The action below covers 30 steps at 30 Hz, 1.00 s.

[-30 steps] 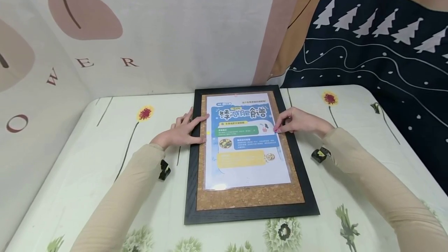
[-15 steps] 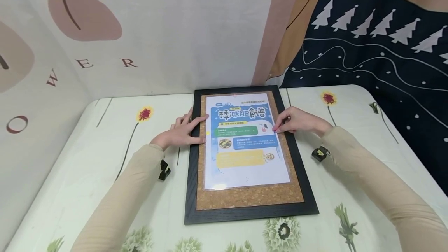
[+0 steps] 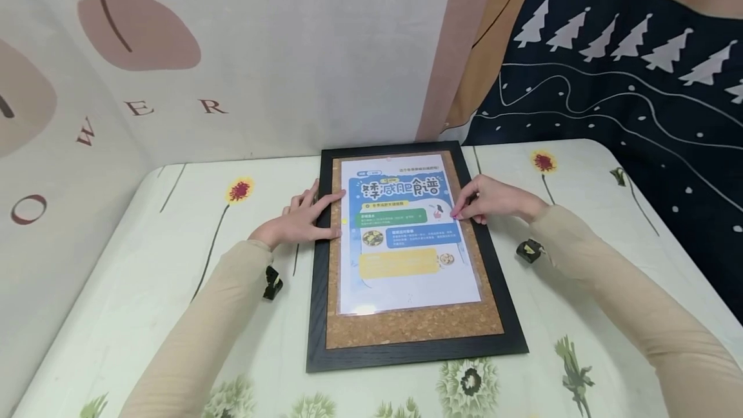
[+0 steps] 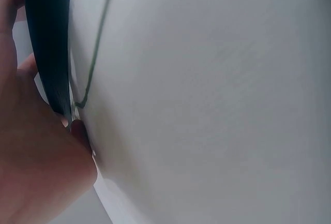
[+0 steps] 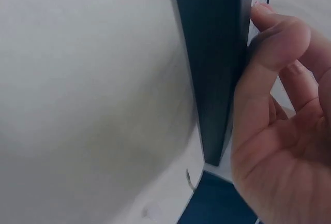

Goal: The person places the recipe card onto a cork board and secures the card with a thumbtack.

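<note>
A cork board with a black frame [image 3: 418, 352] lies on the table, and a printed sheet [image 3: 395, 294] with blue, green and yellow panels covers most of its cork. My left hand [image 3: 297, 219] grips the left side of the frame. Its thumb and a finger reach over to the sheet's edge, while other fingers curl around the outer side. At the sheet's right edge my right hand [image 3: 493, 200] pinches a small pink push pin [image 3: 455, 215], mostly hidden by the fingertips. A yellow pin [image 3: 344, 220] sits at the sheet's left edge, and a small pinkish one [image 3: 389, 159] at the top.
A pale flowered cloth [image 3: 174, 289] covers the table. Behind the board hangs a light curtain [image 3: 325, 50], with a dark tree-patterned one [image 3: 592, 95] to its right. Black wrist devices hang below both sleeves, one [image 3: 273, 282] at the left and another [image 3: 529, 251] at the right.
Almost nothing differs. The whole scene shifts slightly in the head view; both hands keep their places on the board and at the pin.
</note>
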Each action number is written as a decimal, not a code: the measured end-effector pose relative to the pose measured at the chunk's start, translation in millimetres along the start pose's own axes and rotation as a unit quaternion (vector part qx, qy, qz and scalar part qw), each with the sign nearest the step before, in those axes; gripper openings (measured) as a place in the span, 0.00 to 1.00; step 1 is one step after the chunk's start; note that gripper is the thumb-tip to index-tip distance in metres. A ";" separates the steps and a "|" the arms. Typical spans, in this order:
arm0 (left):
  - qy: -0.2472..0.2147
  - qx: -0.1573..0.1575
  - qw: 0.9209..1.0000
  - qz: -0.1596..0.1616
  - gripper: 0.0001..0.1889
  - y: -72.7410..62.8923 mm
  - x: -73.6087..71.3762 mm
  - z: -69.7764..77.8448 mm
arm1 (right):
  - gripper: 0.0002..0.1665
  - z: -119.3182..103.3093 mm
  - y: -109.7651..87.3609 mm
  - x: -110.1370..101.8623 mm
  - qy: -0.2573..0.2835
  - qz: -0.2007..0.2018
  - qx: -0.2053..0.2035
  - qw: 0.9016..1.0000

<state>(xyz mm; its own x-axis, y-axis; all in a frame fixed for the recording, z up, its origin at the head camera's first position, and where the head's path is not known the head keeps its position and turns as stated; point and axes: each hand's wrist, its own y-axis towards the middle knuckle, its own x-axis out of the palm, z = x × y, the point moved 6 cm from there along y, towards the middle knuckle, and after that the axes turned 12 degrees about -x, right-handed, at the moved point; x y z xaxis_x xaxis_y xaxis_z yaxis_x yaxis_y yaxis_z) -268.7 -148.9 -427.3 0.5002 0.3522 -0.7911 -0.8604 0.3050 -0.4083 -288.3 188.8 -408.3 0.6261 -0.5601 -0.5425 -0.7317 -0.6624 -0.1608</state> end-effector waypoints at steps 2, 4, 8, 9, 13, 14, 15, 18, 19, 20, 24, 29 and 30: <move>0.002 0.000 1.000 0.002 0.45 0.1 -0.2 -0.2 | 0.06 0.8 0.3 0.6 0.001 0.001 0.002 1.000; 0.002 0.000 1.000 0.001 0.45 0.5 0.0 -0.4 | 0.06 1.1 0.4 1.3 0.002 0.002 0.001 1.000; 0.001 0.001 1.000 0.003 0.45 0.9 0.0 -0.3 | 0.07 1.8 -0.8 1.3 0.004 0.010 -0.001 1.000; 0.001 0.001 1.000 0.003 0.45 0.6 -0.1 -0.4 | 0.07 1.7 -1.0 1.4 0.006 0.011 -0.002 1.000; -0.003 0.000 1.000 0.001 0.45 -0.9 0.2 -0.7 | 0.07 0.7 -1.0 1.9 0.004 0.015 -0.014 1.000; -0.003 -0.001 1.000 0.000 0.45 -0.9 0.5 -1.0 | 0.07 0.8 -0.9 2.1 0.002 0.016 -0.015 1.000; -0.004 0.000 1.000 0.000 0.45 -1.0 0.8 -1.1 | 0.07 0.9 -0.8 2.2 0.000 0.016 -0.015 1.000; -0.006 0.003 1.000 0.000 0.45 -1.6 1.5 -0.4 | 0.07 2.4 -1.2 2.3 -0.008 0.016 -0.010 1.000; -0.006 0.003 1.000 0.000 0.44 -1.6 1.7 -0.3 | 0.07 2.9 -1.6 2.1 -0.010 0.016 -0.008 1.000; -0.006 0.003 1.000 0.001 0.44 -1.5 1.7 -0.1 | 0.07 3.9 -2.1 1.9 -0.010 0.019 -0.006 1.000; -0.004 0.004 1.000 0.003 0.44 -1.0 1.8 -0.2 | 0.07 7.3 -5.0 2.1 -0.005 0.037 0.002 0.999; -0.005 0.001 1.000 0.004 0.45 -0.7 1.1 -1.3 | 0.08 8.6 -7.2 2.8 0.010 0.063 0.017 0.998; -0.005 0.000 1.000 0.004 0.45 -0.7 1.0 -1.6 | 0.08 8.6 -7.1 2.8 0.010 0.067 0.022 0.997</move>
<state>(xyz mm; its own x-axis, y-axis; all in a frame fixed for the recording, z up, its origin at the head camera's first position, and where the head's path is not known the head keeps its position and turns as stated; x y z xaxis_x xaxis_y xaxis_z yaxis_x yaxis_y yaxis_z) -267.8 -150.2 -428.5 0.4947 0.3633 -0.7895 -0.8641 0.3023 -0.4024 -283.6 196.3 -415.8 0.5273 -0.6520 -0.5449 -0.8198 -0.5589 -0.1245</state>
